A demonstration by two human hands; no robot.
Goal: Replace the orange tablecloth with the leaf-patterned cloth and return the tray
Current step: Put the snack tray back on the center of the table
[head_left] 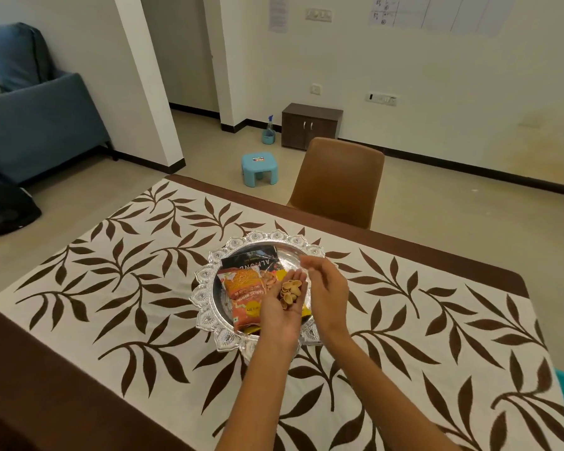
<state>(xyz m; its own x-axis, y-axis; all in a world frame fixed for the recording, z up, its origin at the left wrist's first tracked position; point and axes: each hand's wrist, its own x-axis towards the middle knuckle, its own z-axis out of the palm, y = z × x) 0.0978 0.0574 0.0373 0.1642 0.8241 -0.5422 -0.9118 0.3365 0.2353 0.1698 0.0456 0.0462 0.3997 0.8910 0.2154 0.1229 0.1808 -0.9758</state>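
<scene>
Leaf-patterned cloth (pixel 118 288) is spread flat over the table; silver tray (pixel 209 281) sits on it near the middle, holding an almond packet (pixel 251 260) and an orange snack packet (pixel 245 288); left hand (pixel 284 310) palm up over the tray, fingers cupped around a small heap of nut shells (pixel 290 289); right hand (pixel 326 288) just beside it, fingers relaxed, holding nothing; brown chair (pixel 337 180) at the far side.
</scene>
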